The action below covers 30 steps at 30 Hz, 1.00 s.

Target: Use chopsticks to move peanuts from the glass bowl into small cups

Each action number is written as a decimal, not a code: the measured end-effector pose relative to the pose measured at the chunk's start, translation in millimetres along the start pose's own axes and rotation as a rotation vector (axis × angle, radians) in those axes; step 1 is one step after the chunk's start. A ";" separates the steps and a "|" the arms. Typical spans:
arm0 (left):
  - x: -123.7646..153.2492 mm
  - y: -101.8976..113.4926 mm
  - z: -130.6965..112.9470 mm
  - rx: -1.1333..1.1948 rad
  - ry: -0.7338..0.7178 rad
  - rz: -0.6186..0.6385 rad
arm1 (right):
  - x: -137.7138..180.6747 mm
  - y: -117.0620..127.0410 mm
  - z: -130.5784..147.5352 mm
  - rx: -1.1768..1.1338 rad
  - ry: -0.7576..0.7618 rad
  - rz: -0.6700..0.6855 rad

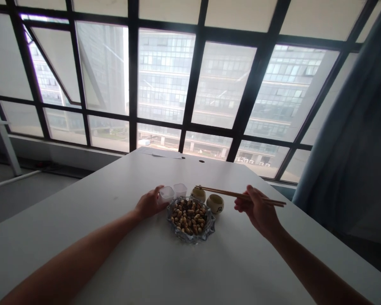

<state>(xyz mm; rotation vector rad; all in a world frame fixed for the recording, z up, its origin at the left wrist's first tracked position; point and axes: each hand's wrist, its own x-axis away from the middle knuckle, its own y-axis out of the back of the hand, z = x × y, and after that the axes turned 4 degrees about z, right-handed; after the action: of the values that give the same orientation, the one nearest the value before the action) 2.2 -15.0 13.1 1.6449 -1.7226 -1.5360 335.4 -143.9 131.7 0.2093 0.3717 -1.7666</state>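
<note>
My right hand (257,208) holds a pair of wooden chopsticks (233,194), which point left. Their tips lie over a small tan round cup (198,195); whether they pinch anything is too small to tell. A second tan cup (215,204), with a dark character on its side, stands just right of it. With fingers and thumb around its left side, my left hand (149,203) grips a small clear plastic cup (167,195). Another clear plastic cup (180,190) stands beside that one. In front of all the cups is a scalloped glass bowl (210,226) full of peanuts in shells (189,216).
Everything stands on a long white table (123,262). Paper sheets (167,155) lie at its far end near two dark round holes. A wall of dark-framed windows is behind it, a blue-grey curtain (343,140) to the right. Another white table (6,144) is at far left.
</note>
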 end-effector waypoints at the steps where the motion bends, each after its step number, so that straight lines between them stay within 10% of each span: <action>1: 0.4 0.9 -0.5 -0.002 0.002 0.004 | 5.8 6.6 -6.9 -0.041 -0.031 -0.061; 11: 0.5 3.5 -1.0 -0.004 -0.003 0.005 | 51.5 3.7 -54.8 0.056 0.050 -0.110; 21: -0.1 2.4 -0.9 -0.024 0.010 0.022 | 74.1 20.0 -65.9 0.659 0.483 0.494; 30: 0.0 2.7 -1.4 -0.029 -0.003 0.021 | 75.0 -3.9 -77.0 0.207 0.179 -0.025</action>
<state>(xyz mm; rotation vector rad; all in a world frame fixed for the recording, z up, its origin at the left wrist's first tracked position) 1.9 -16.2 15.8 1.6061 -1.7059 -1.5473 310.0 -184.0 35.2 0.5148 0.3196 -1.8165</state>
